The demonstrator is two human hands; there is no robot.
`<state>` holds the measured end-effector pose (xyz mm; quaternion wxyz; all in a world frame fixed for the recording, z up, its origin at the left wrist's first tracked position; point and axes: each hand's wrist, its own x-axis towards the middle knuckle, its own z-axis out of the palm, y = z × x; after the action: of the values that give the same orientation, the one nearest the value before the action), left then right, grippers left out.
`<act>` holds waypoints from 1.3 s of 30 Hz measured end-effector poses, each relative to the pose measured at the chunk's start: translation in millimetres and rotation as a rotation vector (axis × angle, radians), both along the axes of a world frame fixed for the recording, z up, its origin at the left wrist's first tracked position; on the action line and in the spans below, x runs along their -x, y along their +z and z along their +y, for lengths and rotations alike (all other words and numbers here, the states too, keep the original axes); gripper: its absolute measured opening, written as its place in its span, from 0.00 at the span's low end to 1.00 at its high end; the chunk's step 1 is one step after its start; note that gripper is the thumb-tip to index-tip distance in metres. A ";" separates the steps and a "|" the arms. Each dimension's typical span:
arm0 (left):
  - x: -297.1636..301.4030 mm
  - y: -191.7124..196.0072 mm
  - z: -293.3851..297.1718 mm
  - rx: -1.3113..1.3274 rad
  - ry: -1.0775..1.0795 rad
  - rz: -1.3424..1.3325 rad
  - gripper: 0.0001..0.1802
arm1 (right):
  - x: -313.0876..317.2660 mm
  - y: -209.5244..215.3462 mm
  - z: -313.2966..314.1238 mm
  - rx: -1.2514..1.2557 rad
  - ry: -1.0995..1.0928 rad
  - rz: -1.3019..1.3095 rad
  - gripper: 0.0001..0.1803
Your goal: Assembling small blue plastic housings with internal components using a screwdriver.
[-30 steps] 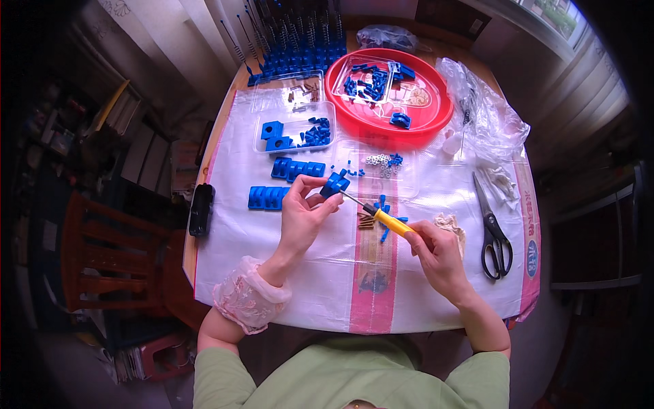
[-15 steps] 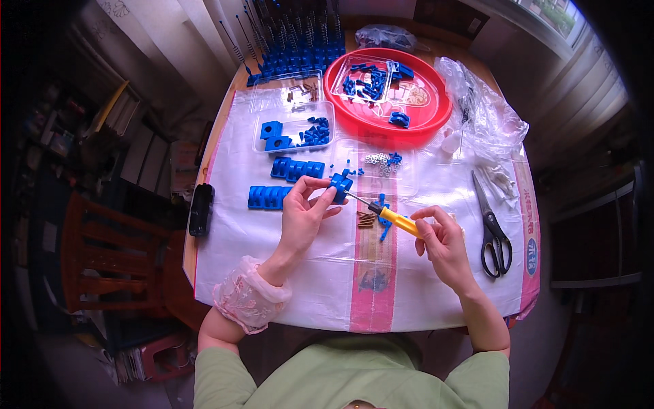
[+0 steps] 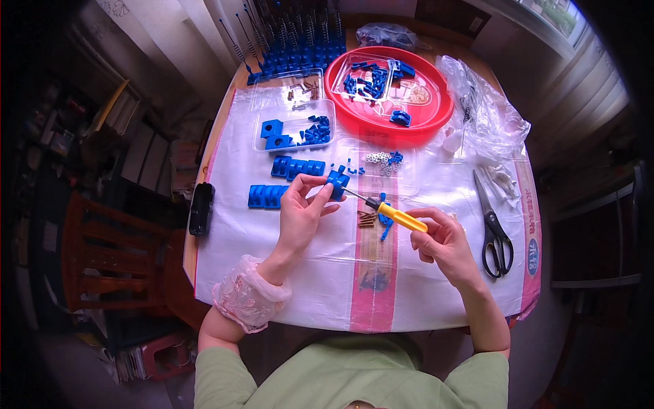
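Note:
Between thumb and fingers, my left hand [image 3: 304,204] pinches a small blue plastic block [image 3: 338,183] above the table. My right hand [image 3: 443,242] is closed on the handle end of a screwdriver [image 3: 402,217] with a yellow handle. The screwdriver's thin shaft slants up to the left and its tip meets the right side of the block; the exact contact point is too small to make out. Beneath the screwdriver lie several brass-coloured pins [image 3: 366,219] and some slim blue parts [image 3: 385,225]. Two rows of blue blocks [image 3: 267,196] rest left of my left hand.
A clear tray [image 3: 293,116] of blue parts sits beyond my left hand. Farther back is a red round tray [image 3: 436,102]; small white rings [image 3: 378,159] lie nearer. Black scissors [image 3: 492,235] and a crumpled plastic bag [image 3: 487,102] are on the right, a black case [image 3: 201,209] on the left.
My right hand has shifted slightly right and its fingers have curled further round the handle end. The screwdriver handle has turned a little. My left hand and the block have barely moved.

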<state>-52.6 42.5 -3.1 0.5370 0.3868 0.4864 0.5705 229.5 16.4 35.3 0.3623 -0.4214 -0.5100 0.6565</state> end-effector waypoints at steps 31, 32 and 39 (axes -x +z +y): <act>-2.3 4.2 -4.2 0.043 -0.043 0.032 0.09 | 1.9 2.6 -3.8 -0.262 -0.088 -0.367 0.16; -2.3 4.6 -4.2 0.044 -0.053 0.028 0.09 | 2.1 4.0 -3.8 -0.244 -0.081 -0.355 0.16; -2.3 3.9 -5.0 0.040 -0.057 0.031 0.10 | 2.6 7.1 -4.0 -0.174 -0.046 -0.274 0.16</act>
<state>-50.3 37.4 0.9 0.5534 0.3983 0.4946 0.5390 226.9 12.4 42.4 0.3396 -0.4857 -0.5997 0.5377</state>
